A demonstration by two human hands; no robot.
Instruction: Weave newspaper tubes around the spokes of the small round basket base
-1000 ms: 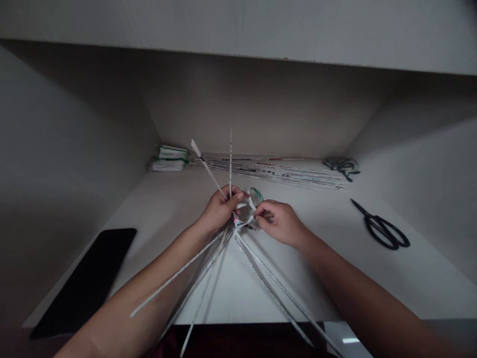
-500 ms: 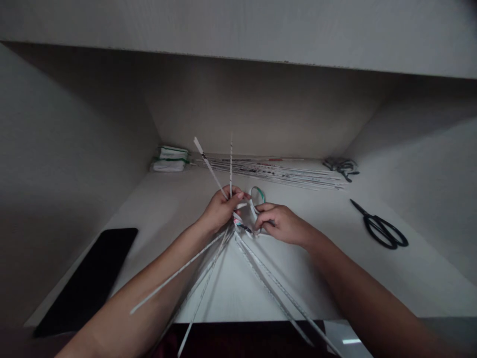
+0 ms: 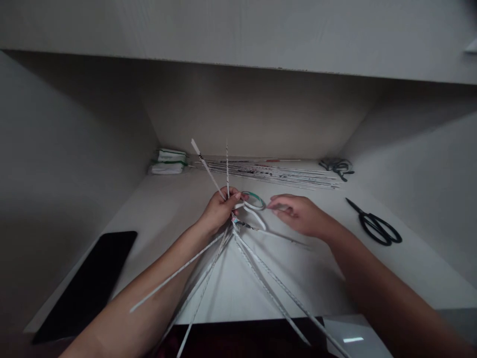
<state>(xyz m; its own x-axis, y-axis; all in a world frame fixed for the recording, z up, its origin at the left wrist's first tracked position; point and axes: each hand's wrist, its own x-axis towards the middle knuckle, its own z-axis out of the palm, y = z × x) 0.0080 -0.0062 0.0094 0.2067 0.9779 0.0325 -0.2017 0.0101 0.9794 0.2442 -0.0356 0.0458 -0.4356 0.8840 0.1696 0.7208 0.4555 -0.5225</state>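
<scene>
My left hand (image 3: 219,211) is closed around the middle of a woven bundle of thin rolled-paper sticks (image 3: 270,271). The sticks fan out from its crossing point, some toward the back and others toward the front edge. From the fingers curls a white and green strip (image 3: 257,197), bent into a loop, with another white curved piece (image 3: 256,216) below it. To the right, my right hand (image 3: 296,211) hovers with its fingers partly bent and apart, holding nothing visible. Its fingertips are close to the loop; whether they touch it I cannot tell.
A pile of printed paper sticks (image 3: 268,171) lies along the back wall, between a packet of white and green strips (image 3: 169,161) and a dark tangled item (image 3: 337,166). Black scissors (image 3: 376,226) rest at right, a black flat pad (image 3: 87,286) at left. A panel (image 3: 238,35) overhangs.
My right hand has let go of the strip and a stick and moved right. The loop has tipped over, and the stick now points right. My left hand keeps its hold.
</scene>
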